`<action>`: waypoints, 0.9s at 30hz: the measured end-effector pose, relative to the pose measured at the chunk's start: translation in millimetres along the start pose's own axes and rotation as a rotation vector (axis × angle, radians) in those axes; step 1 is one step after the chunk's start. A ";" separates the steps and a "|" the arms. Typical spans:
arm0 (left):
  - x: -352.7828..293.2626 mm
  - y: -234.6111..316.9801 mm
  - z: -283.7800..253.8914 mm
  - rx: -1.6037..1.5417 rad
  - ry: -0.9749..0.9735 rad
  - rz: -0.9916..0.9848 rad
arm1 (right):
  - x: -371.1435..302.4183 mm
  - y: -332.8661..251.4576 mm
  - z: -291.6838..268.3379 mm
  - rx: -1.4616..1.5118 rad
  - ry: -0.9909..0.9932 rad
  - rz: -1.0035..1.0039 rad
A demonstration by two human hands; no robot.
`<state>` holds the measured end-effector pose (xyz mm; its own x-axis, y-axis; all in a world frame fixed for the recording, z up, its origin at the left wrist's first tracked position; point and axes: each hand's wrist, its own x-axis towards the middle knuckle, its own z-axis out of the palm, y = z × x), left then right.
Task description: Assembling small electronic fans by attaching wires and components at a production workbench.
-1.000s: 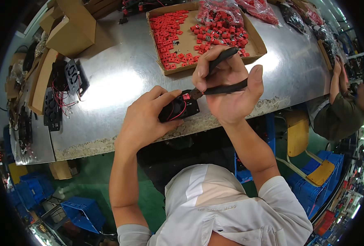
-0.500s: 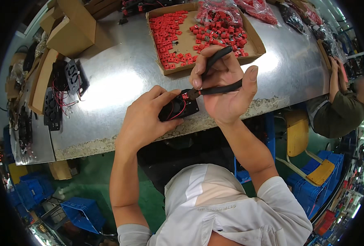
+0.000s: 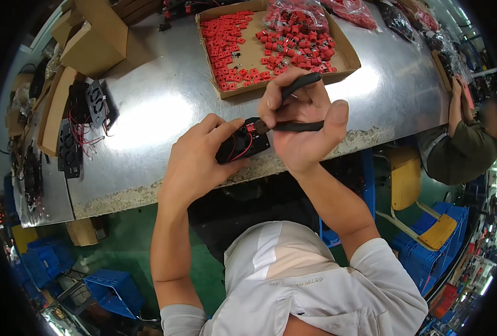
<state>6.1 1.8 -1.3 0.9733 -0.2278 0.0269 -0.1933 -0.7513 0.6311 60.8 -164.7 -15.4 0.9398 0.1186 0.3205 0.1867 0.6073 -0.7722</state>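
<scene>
My left hand grips a black cooling fan unit by its left side, fingers on top and thumb along the near edge. Red and black wires curve over the fan, and a small red part sits near its upper right corner. In my right hand is a pair of pliers with black handles, spread apart. Their jaws meet the fan unit beside the red part; whether they bite on it I cannot tell. The unit is held at the worn front edge of the metal table.
Beyond my hands stands a shallow cardboard tray of small red parts. More fan units with wires lie at the left, near an open cardboard box. A co-worker is at the right, by a yellow chair.
The pliers' handles have come slightly closer together and their jaws have shifted a little left. My left hand keeps its hold on the fan unit.
</scene>
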 end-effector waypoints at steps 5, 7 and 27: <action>-0.4 -3.8 2.0 -0.043 0.008 0.001 | 2.0 1.1 3.1 -0.043 -0.003 0.022; -0.2 -2.6 1.2 -0.033 0.003 0.004 | 3.9 0.2 4.4 -0.052 0.006 0.027; 53.5 -53.4 -36.2 -0.082 -0.337 0.418 | 36.6 -15.7 -0.8 -0.225 -0.873 0.100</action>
<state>72.9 52.1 -5.5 0.7197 -0.6927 0.0470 -0.5317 -0.5064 0.6789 92.5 -170.6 8.1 0.4203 0.7716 0.4775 0.2540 0.4052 -0.8782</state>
